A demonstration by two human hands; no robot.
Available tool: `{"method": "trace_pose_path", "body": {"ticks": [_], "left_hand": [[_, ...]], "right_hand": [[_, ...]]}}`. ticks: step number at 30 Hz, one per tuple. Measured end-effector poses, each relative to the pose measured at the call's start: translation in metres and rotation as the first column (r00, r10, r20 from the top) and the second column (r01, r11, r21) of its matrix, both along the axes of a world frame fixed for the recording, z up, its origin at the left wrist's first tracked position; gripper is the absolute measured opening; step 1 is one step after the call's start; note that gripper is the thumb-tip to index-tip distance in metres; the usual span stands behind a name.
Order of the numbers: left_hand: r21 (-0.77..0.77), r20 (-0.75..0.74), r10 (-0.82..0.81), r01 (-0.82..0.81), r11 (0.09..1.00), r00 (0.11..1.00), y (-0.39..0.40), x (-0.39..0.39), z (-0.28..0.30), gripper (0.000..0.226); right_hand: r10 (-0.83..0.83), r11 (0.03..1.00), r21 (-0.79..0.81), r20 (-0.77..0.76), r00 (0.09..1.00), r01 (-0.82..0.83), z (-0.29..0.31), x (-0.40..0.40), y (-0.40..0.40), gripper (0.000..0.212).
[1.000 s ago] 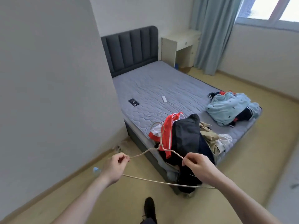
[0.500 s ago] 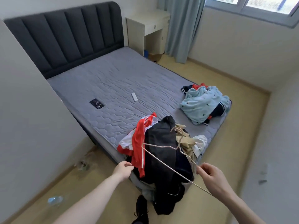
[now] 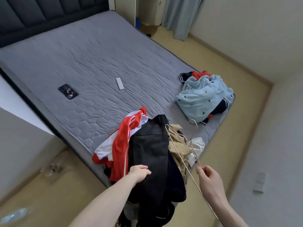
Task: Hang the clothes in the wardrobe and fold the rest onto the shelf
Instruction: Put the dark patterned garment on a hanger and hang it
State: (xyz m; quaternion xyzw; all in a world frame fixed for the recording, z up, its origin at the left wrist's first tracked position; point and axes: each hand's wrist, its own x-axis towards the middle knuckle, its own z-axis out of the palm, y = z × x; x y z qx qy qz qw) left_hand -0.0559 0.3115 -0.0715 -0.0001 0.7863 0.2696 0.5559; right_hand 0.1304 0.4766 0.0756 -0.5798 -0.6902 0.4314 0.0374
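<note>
— At the near corner of the grey quilted mattress (image 3: 91, 63), how many piles have you got?

— Two. You have one heap hanging over the bed's near edge: a red-and-white striped garment (image 3: 121, 145), a black garment (image 3: 150, 154) draped down toward the floor, a tan crumpled garment (image 3: 178, 145) and a bit of white cloth (image 3: 197, 145) beside it. Your second pile sits well apart at the far-right corner, a pale blue printed fleece (image 3: 201, 97) over dark and red pieces.

— And the hangers?

— One thin beige wire hanger (image 3: 185, 154). Your right hand (image 3: 209, 179) pinches its lower bar between thumb and fingertips, the other fingers loosely curled; the frame slants up over the tan garment, hook pointing toward the blue pile.

— My left hand?

— Your left hand (image 3: 139, 173) lies on the black garment near the red one, fingers curled down onto the cloth. Whether you have really gathered fabric, you cannot tell from this angle.

— Anything else lying about?

— One dark phone (image 3: 68, 93) and one small white remote (image 3: 119, 83), both flat on the mattress, apart from the clothes. On the floor at your left a clear plastic bottle (image 3: 15, 213) shows, blurred.

— The room?

— You have a dark padded headboard (image 3: 41, 12) at the far end, yellowish flooring (image 3: 205, 51), pale walls and a grey-blue curtain (image 3: 178, 17) in the far corner.
</note>
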Motion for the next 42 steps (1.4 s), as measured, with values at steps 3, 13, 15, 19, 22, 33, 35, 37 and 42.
{"method": "trace_pose_path", "body": {"ticks": [3,13,15,19,22,33,35,37,42], "left_hand": [[-0.077,0.025,0.023,-0.021,0.997,0.999,0.014,0.007,-0.033,0.054],[-0.030,-0.271,0.180,-0.195,0.980,0.946,0.007,0.021,-0.028,0.006],[0.034,-0.360,0.221,-0.224,0.974,0.907,0.006,0.029,0.001,0.012],[0.265,-0.439,0.378,-0.285,0.921,0.815,0.006,0.052,0.073,0.016],[0.451,-0.460,0.510,-0.304,0.839,0.727,0.002,0.068,0.137,0.019],[0.811,-0.262,0.779,-0.308,0.498,0.569,-0.093,0.146,0.306,0.025],[0.826,-0.250,0.790,-0.302,0.475,0.560,-0.122,0.160,0.330,0.023],[0.844,-0.238,0.794,-0.285,0.454,0.559,-0.151,0.175,0.348,0.023],[0.882,-0.165,0.819,-0.290,0.372,0.550,-0.227,0.212,0.373,0.024]], "right_hand": [[-0.005,1.000,-0.023,0.005,1.000,0.005,-0.016,-0.003,0.014,0.034],[0.023,0.993,-0.111,-0.024,0.999,-0.025,-0.048,0.010,0.043,0.034],[0.062,0.989,-0.135,-0.049,0.997,-0.068,-0.040,0.016,0.049,0.035],[0.155,0.972,-0.166,-0.093,0.984,-0.169,-0.018,0.036,0.058,0.036],[0.233,0.953,-0.159,-0.150,0.961,-0.257,0.003,0.047,0.067,0.039],[0.564,0.826,0.037,-0.058,0.824,-0.563,0.025,0.017,0.064,0.053],[0.632,0.774,0.072,-0.023,0.775,-0.629,0.034,0.005,0.046,0.064],[0.682,0.726,0.137,-0.011,0.732,-0.674,0.041,-0.006,0.024,0.064],[0.831,0.543,0.213,0.006,0.557,-0.812,0.045,-0.030,-0.046,0.029]]}}
